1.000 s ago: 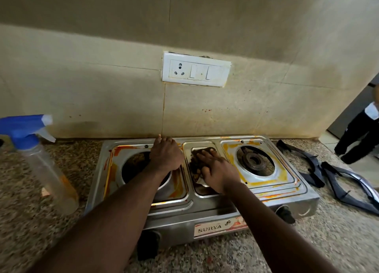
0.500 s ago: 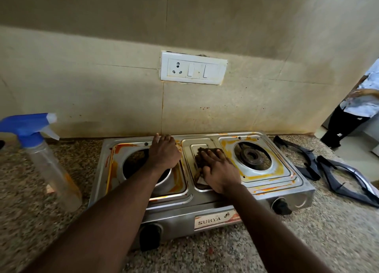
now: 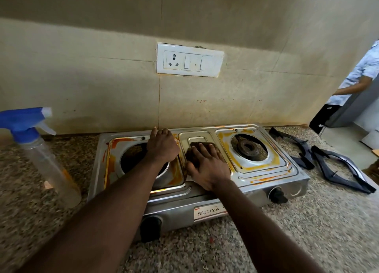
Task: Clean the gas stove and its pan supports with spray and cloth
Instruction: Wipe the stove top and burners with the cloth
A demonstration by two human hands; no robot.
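A steel two-burner gas stove (image 3: 264, 182) with orange stains sits on the granite counter. My left hand (image 3: 162, 145) rests on the stove's back edge beside the left burner opening (image 3: 133, 160), fingers bent over the rim. With flat fingers, my right hand (image 3: 207, 166) presses a dark brown cloth (image 3: 200, 144) onto the stove's middle panel. The right burner (image 3: 248, 147) is bare. Two black pan supports (image 3: 332, 164) lie on the counter to the right of the stove. A clear spray bottle (image 3: 47, 158) with a blue trigger head stands at the left.
A white socket and switch plate (image 3: 189, 60) is on the tiled wall behind the stove. A person in a light shirt (image 3: 361, 73) stands at the far right by a doorway. Speckled counter (image 3: 307, 231) stretches in front of the stove.
My right hand has slid the cloth a little along the middle panel. The left hand stays in place. The person at the right has come further into view.
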